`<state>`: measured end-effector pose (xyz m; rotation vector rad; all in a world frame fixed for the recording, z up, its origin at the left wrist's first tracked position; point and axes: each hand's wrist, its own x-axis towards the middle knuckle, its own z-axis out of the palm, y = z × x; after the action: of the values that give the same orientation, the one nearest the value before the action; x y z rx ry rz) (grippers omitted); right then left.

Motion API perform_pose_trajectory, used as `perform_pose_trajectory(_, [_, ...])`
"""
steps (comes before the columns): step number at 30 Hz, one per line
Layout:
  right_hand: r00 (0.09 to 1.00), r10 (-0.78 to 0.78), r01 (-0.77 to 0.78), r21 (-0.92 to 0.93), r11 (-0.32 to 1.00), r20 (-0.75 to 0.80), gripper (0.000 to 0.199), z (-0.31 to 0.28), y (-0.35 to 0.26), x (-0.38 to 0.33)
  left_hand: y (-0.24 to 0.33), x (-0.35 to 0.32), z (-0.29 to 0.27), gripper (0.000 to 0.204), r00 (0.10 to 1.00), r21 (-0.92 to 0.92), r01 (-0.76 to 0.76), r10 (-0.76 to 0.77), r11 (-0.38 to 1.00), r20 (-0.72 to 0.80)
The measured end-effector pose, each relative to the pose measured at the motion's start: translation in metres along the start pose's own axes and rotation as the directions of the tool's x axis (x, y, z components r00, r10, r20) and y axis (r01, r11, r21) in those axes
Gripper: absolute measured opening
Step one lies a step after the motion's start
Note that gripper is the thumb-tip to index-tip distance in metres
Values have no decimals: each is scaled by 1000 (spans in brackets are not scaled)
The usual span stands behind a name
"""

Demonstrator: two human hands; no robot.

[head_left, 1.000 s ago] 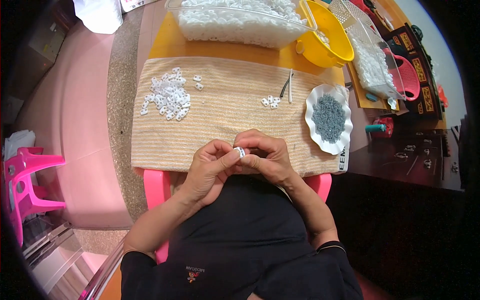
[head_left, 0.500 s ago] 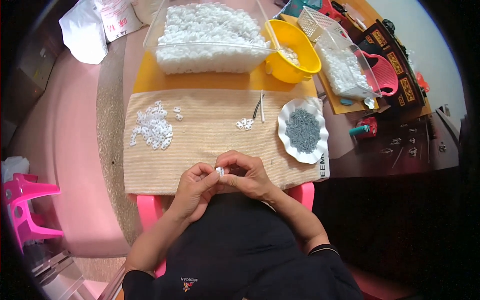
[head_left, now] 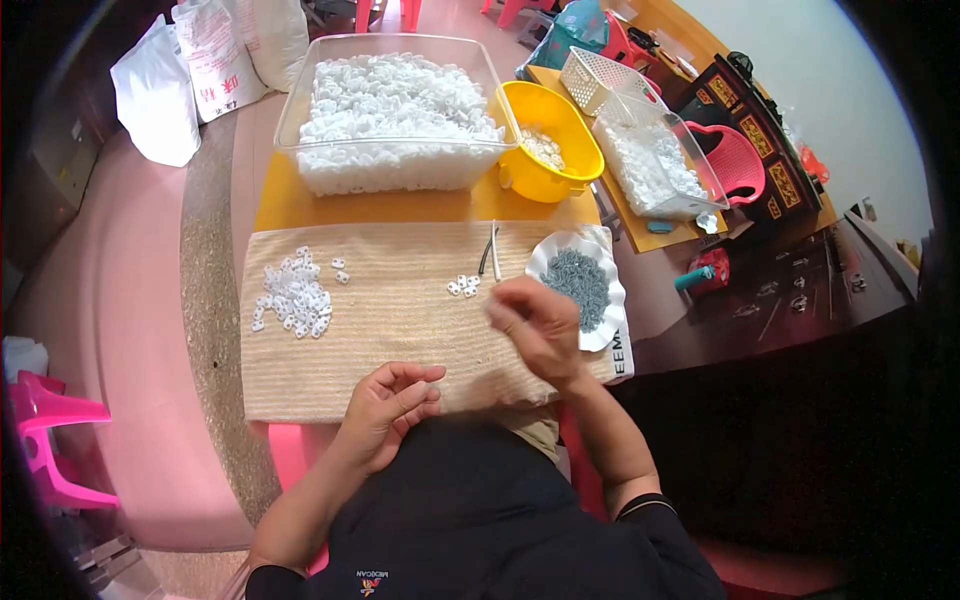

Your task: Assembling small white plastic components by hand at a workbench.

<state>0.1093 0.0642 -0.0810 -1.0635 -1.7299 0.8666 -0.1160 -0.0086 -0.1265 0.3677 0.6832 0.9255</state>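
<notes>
My left hand [head_left: 393, 408] hovers over the front edge of a striped beige cloth [head_left: 400, 330], its fingers loosely bent and thumb apart, with nothing visible in it. Further right, my right hand [head_left: 542, 328] is raised over the cloth beside a white scalloped dish [head_left: 616, 298] of small grey pieces [head_left: 578, 285]. Its fingers are bent and smeared by motion, so what they hold, if anything, cannot be seen. Just left of it lies a small group of white plastic pieces [head_left: 465, 286]. Behind these are a thin white stick [head_left: 496, 255] and a dark one [head_left: 486, 253].
A larger pile of white pieces [head_left: 295, 298] lies at left on the cloth. Behind stand a clear bin [head_left: 395, 165] full of white pieces and a yellow tub [head_left: 555, 188]. Another clear bin [head_left: 655, 165] sits at right. A pink stool [head_left: 62, 410] is on the floor at left.
My hands, together around a small white piece before, have parted. The right has moved up and right toward the dish; the left stays near the front edge. The whole view has shifted slightly.
</notes>
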Motion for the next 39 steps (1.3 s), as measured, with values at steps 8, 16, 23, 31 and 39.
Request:
perform_pose_trajectory(8, [888,-300,224,-241,944,-348,14,-52,-21,34,0,0,-1,19,1000,10,-3,3,1000,16])
perform_pose_trajectory(16, [778,-431,215,-451,866,-457,12,-78,-17,80,0,-4,-2,18,1000,24,-1,0,1000,14])
perform_pose_trajectory(23, [887,-417,48,-859,509,-198,23,-111,51,131,-2,-1,-2,20,1000,13,1,-1,1000,13])
perform_pose_trajectory(31, [964,67,42,-399,916,256,15,-1,23,64,0,0,-6,19,998,23,-16,15,1000,58])
perform_pose_trajectory(39, [942,19,156,-486,860,336,17,28,17,57,0,-2,-7,18,998,42,-23,21,999,59])
